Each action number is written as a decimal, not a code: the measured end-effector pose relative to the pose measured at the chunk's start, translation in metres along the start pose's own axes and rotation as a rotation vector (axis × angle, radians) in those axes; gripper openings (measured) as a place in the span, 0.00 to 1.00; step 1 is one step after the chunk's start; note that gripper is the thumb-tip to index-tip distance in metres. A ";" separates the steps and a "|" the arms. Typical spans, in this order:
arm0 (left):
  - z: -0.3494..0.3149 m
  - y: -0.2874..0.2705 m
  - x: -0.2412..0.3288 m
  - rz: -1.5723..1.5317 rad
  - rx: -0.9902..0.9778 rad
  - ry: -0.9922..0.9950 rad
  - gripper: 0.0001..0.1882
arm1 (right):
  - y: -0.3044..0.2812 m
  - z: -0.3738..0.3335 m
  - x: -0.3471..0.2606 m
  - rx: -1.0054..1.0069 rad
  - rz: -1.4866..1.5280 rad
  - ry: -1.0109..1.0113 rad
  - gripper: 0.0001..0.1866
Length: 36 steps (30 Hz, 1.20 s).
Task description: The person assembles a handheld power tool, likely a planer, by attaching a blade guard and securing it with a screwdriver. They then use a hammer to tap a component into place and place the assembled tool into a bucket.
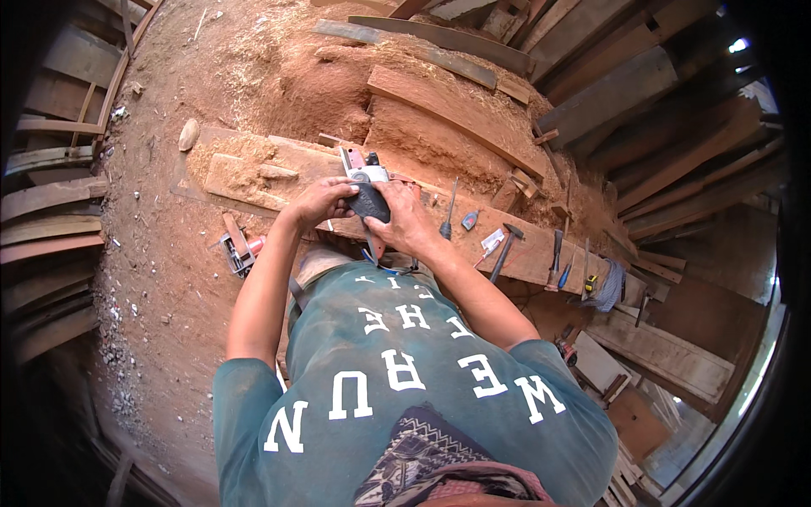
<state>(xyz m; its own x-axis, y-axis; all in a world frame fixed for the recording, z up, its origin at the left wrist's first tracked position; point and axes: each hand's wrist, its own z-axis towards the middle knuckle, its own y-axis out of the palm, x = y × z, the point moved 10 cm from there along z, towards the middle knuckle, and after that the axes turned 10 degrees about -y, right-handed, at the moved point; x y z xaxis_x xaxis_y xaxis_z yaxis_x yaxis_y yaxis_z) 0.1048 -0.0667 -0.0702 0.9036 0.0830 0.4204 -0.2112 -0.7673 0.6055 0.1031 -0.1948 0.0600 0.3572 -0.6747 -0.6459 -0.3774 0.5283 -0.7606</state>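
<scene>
- At centre frame, we see the left hand [319, 201] and right hand [404, 218] both clamped on a dark power planer [367, 190].
- The planer sits on a long plank [524, 253].
- A hammer [505, 247] lies right of it.

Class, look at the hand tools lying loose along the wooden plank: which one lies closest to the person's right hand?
The screwdriver with the dark-blue handle, lying just beyond the right hand. The hammer and chisels lie farther along the plank.

A hammer [505, 248], chisels [559, 251] and, seemingly, sawdust [241, 152] lie about.
</scene>
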 end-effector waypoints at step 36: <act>0.017 0.027 -0.142 -0.125 0.252 -0.245 0.29 | -0.014 -0.257 0.244 0.568 -0.004 0.912 0.35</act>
<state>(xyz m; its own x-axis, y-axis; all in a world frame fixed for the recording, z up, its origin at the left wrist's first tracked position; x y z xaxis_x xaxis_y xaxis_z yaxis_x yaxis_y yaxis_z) -0.0232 -0.1104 -0.1248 0.9854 0.0550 0.1609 -0.0225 -0.8956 0.4442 -0.0237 -0.4993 -0.0704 -0.5038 -0.6828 -0.5291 0.1584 0.5290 -0.8337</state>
